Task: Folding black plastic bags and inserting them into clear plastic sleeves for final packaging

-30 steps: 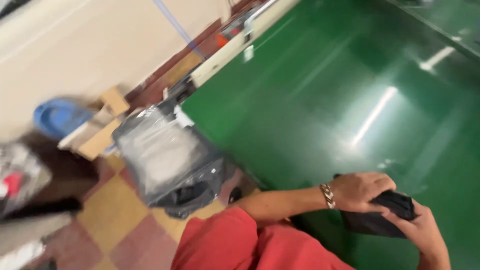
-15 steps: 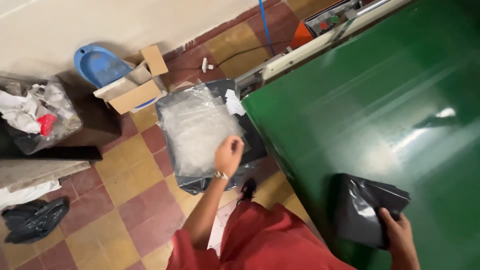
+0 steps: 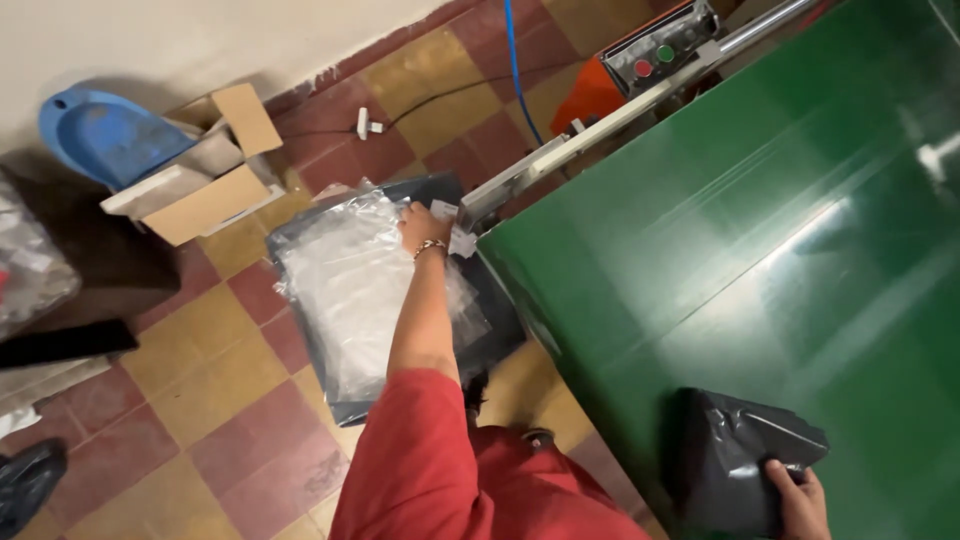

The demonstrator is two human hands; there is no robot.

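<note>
A red garment is worn, seen as a short sleeve [image 3: 420, 450] ending above the elbow and as red cloth over the lap below it. The left forearm is left bare from the sleeve's hem to the wrist. A thin beaded bracelet [image 3: 430, 246] is worn just behind the left hand [image 3: 420, 222]. Nothing is worn on the fingers of the right hand [image 3: 800, 500], as far as can be seen.
</note>
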